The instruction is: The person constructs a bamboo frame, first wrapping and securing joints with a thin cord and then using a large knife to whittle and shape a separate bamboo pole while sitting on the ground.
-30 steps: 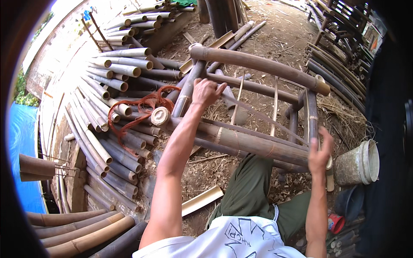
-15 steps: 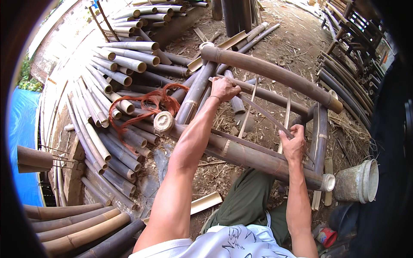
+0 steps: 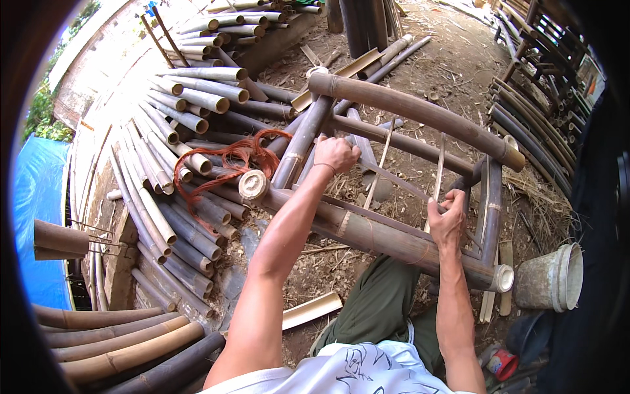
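Note:
In front of me stands a frame of thick brown bamboo poles (image 3: 387, 238), its near pole across my legs. A thin dark bamboo strip (image 3: 403, 182) slants inside the frame between my hands. My left hand (image 3: 336, 155) is closed around the strip's far-left end, beside the frame's left side pole (image 3: 303, 144). My right hand (image 3: 447, 217) pinches the strip lower down, near the frame's right side. Two pale thin slats (image 3: 379, 167) (image 3: 440, 174) run across the frame, and the strip passes over them. Part of the strip beyond my right hand is hidden.
Many cut bamboo poles (image 3: 197, 98) are stacked to the left, with a bundle of orange-red fibre (image 3: 239, 156) on them. A dirty white bucket (image 3: 541, 281) stands by the frame's right end. More bamboo (image 3: 531, 134) leans at the far right. A split bamboo piece (image 3: 312, 311) lies near my leg.
My left hand has moved a little toward me with the strip's end, down along the left side pole. My right hand stays about where it was, still pinching the strip.

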Demonstrator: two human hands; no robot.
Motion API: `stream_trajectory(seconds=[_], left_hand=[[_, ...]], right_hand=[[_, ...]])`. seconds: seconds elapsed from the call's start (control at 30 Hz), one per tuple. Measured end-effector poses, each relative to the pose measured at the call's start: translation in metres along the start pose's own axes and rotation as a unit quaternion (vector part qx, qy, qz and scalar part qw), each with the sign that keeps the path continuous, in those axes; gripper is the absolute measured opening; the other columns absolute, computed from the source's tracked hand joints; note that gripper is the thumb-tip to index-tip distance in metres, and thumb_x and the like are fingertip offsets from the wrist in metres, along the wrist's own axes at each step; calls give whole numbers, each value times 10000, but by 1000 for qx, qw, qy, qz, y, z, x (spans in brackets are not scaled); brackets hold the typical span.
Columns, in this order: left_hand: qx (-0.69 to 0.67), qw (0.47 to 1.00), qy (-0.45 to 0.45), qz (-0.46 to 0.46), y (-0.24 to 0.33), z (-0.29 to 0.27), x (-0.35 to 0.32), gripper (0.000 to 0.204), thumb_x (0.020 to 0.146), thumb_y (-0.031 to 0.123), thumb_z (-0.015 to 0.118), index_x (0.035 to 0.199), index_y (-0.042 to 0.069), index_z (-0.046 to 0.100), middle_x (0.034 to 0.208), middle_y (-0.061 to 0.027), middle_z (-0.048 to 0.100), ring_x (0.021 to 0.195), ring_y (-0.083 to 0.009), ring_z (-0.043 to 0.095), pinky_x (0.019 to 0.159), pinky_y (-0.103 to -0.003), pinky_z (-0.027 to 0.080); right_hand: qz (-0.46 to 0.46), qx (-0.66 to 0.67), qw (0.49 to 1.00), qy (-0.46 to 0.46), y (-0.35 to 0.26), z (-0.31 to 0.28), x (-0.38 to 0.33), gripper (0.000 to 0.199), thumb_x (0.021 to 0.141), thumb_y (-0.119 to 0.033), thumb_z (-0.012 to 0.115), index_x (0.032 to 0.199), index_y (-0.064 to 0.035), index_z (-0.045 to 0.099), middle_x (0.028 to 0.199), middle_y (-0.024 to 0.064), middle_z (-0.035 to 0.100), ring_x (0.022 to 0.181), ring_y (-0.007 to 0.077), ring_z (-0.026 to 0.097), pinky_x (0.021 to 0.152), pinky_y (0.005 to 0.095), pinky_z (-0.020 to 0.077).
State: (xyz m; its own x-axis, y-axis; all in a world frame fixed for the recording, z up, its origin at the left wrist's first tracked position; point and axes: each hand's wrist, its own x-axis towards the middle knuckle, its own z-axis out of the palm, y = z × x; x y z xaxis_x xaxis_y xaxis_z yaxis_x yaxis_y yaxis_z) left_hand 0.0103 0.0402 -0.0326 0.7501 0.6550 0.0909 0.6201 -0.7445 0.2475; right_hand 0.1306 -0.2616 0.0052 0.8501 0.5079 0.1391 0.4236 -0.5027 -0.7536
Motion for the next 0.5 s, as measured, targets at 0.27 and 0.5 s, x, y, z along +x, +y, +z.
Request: stream_trajectory(seconds=[0.27,0.5], left_hand=[[-191,937,282,81,49,-63,-40,218,909,225,678,1042,54,665,1039,-131,637,1011,-334,611,944,-439,452],[-449,862,198,-132,52,-67,-228,150,986,117,602,923,5,680,862,-54,659,699,-136,571,626,-268,457]], right_hand=[[-282,-35,943,176,3,-31,-8,176,896,-181,633,978,-27,611,980,147,614,908,314,603,832,434,469],[185,62,920,-340,49,-103,-130,480,985,-404,634,1101,59,682,864,139,726,798,196,707,729,325,568]])
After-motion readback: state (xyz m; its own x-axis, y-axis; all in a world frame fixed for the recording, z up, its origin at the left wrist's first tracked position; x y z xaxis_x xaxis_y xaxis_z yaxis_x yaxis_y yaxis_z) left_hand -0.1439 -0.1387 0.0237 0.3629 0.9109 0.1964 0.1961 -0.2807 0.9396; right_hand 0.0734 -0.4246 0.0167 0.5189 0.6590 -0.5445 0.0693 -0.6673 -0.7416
